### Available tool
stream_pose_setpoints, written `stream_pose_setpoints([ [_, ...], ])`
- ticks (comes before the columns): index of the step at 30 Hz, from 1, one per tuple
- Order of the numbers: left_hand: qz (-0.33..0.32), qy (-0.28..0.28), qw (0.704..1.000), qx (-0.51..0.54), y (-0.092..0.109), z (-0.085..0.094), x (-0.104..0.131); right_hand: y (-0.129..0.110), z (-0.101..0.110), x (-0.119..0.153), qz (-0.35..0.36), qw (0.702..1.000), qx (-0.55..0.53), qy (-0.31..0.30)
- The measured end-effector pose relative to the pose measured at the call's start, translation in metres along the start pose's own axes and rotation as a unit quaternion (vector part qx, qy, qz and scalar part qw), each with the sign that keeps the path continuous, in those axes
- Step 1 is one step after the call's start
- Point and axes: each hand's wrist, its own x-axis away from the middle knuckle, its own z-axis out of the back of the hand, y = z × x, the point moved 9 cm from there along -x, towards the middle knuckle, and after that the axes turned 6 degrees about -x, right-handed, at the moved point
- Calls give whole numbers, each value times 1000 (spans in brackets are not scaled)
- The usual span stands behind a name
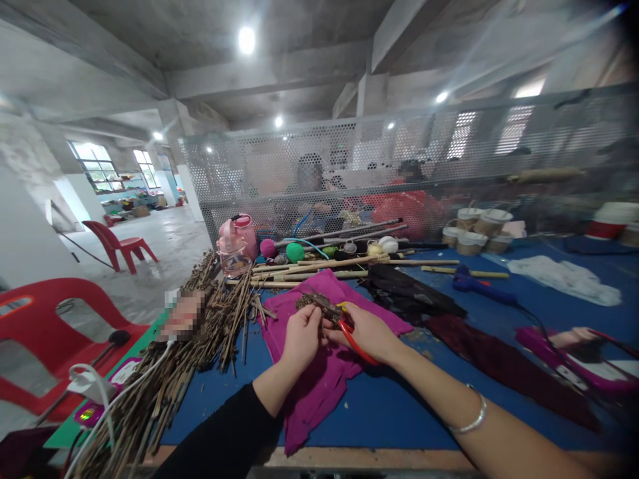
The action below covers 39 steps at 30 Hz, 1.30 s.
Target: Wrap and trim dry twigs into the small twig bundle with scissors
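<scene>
Over a magenta cloth, both hands meet at a small brown bunch of dried twigs. My left hand is closed, thumb and fingers pinching the bunch's near side. My right hand wraps around red-handled pliers, a bit of yellow showing near the thumb. Their jaws lie against the bunch and are hard to make out. A large pile of dried stalks spreads over the table to the left of the hands.
Bamboo sticks and yarn balls lie behind the cloth. A blue glue gun, dark fabric and lidded cups are at right. A pink jug stands before the perforated metal screen; people sit beyond.
</scene>
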Motion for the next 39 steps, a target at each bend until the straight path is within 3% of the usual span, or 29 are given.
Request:
stream_pose_setpoints([
  [8, -10, -11, 1000, -23, -1, -3, 0, -4, 2, -2, 33, 999, 29, 28],
  [25, -35, 2, 998, -52, 6, 0, 2, 4, -4, 1, -39, 998, 41, 7],
  [33, -18, -43, 999, -15, 2, -11, 3, -1, 4, 1, -16, 996, 67, 54],
  [39, -34, -55, 998, -13, 6, -14, 5, 5, -2, 1, -24, 997, 67, 35],
])
